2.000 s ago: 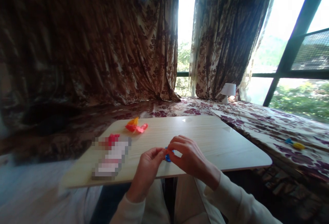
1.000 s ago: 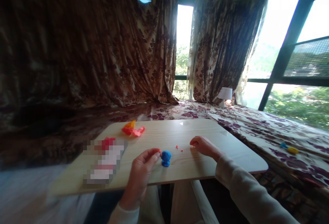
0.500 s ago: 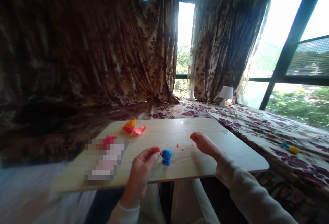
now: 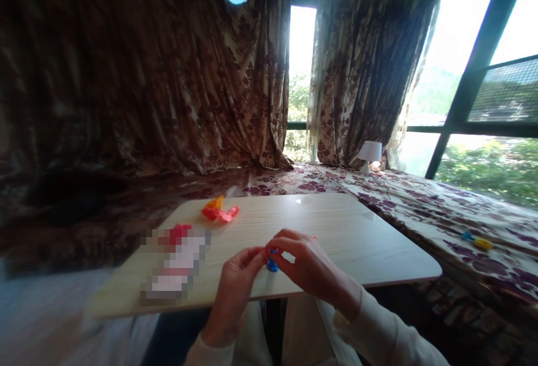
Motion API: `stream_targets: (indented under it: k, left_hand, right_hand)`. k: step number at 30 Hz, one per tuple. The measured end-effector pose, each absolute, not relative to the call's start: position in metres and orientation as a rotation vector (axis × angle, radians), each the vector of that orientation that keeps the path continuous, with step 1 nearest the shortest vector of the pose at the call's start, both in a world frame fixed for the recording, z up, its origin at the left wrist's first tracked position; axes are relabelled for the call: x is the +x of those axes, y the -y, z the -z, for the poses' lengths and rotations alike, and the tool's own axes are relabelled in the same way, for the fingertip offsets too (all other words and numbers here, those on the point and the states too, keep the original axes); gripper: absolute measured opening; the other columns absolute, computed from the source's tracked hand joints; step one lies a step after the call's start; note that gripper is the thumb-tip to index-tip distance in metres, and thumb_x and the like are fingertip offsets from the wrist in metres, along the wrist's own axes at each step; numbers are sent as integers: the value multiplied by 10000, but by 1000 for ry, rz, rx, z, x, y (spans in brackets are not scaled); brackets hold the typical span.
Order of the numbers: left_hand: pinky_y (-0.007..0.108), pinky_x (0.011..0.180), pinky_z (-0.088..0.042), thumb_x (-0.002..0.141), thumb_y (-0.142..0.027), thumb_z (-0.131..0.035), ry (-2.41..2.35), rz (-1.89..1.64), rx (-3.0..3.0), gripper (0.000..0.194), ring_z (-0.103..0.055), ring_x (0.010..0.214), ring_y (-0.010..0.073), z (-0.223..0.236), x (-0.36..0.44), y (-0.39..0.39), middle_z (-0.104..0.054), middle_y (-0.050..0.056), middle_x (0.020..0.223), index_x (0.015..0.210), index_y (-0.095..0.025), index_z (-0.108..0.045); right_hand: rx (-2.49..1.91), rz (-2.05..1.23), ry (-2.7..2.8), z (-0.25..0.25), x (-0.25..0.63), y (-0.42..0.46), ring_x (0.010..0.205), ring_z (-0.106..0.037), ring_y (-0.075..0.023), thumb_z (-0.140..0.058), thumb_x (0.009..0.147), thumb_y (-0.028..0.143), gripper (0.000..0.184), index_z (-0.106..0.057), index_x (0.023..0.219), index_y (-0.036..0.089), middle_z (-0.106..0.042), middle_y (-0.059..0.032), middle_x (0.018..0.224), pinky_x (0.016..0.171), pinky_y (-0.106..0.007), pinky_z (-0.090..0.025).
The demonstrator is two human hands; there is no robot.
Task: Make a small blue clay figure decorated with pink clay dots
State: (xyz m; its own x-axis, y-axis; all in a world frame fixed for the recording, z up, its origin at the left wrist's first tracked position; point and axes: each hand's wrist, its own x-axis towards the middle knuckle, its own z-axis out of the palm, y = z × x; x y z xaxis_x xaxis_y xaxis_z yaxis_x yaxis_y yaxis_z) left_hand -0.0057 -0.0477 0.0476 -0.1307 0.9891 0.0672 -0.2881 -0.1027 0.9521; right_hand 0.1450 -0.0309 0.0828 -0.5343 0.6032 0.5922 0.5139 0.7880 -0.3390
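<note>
My left hand [image 4: 239, 276] is closed, thumb and forefinger pinching a small piece of red modelling clay [image 4: 268, 251]. My right hand [image 4: 305, 259] reaches in from the right, its thumb and fingers curled into a pinch whose tips meet the left fingertips at that red piece. Just below the fingertips, a small blue modelling-clay figure [image 4: 272, 265] stands on the table. Its rounded top is mostly hidden by my fingers. A tiny red clay bit [image 4: 315, 237] lies beyond my right hand. The right hand covers the spot where other bits lay.
The pale wooden table [image 4: 361, 242] bears red clay sheets [image 4: 221, 214] with a yellow lump [image 4: 216, 202] at the back left. Nearer are a pinkish-red lump [image 4: 180, 234] and a blurred-out flat object [image 4: 176, 268]. A blue and yellow item [image 4: 482, 243] lies on the flowered cover, right.
My right hand has moved left and nearer, from above the small red bits to my left fingertips, now partly covering the blue figure. My left hand has shifted slightly right.
</note>
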Motion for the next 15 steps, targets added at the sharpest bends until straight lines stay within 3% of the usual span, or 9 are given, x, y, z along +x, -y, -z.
stream_targets:
  k: [15]
  left_hand:
    - [208, 673, -389, 673, -366, -674, -1057, -1405, 1174, 231, -499, 656, 106, -50, -7, 48, -601, -15, 618, 658, -135, -671]
  right_hand:
    - [-768, 108, 2261, -80, 144, 32, 736, -546, -145, -509, 852, 137, 139, -631, 805, 183, -621, -32, 786, 700, -257, -396]
